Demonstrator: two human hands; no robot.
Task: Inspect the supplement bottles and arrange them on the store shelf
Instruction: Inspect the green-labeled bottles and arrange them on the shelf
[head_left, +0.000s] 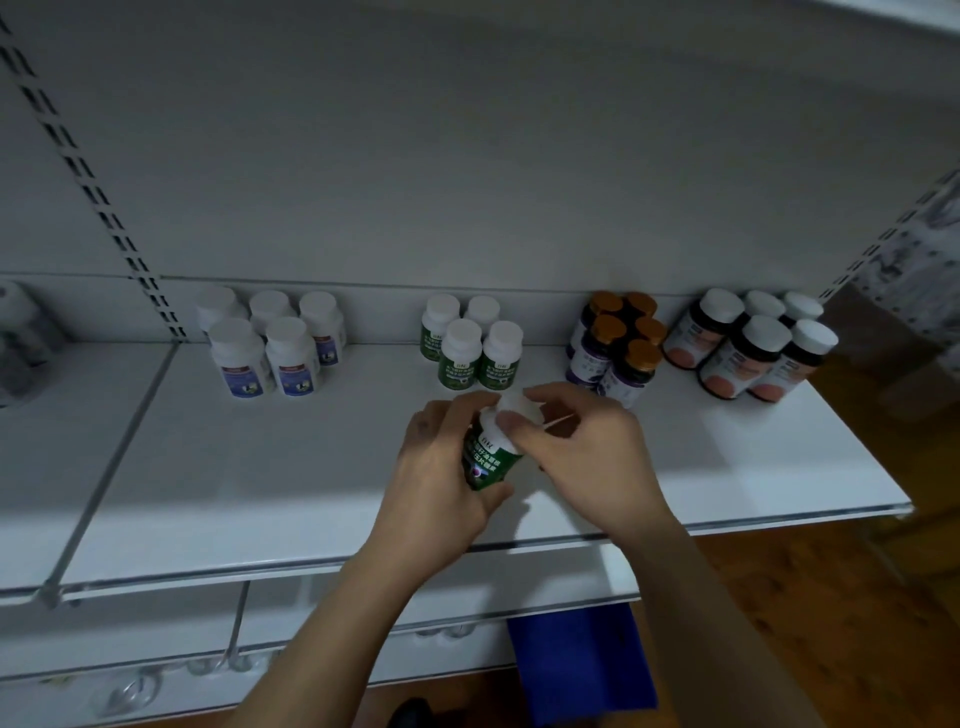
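Bottles stand in four clusters along the back of the white shelf (260, 467): blue-labelled bottles (270, 353) on the left, green-labelled bottles (475, 348) in the middle, gold-capped bottles (618, 345) with purple labels next, and dark bottles (748, 353) with orange labels and white caps on the right. Just in front of the green cluster, both hands hold one more green bottle (485, 462) above the shelf, tilted with its top leaning away. The left hand (441, 467) wraps around its body, thumb under the base. The right hand (587, 447) pinches the white cap (514, 410) between thumb and fingertips. A blue cloth-like thing (582, 665) shows below the shelf edge, beside a wooden floor (831, 597).
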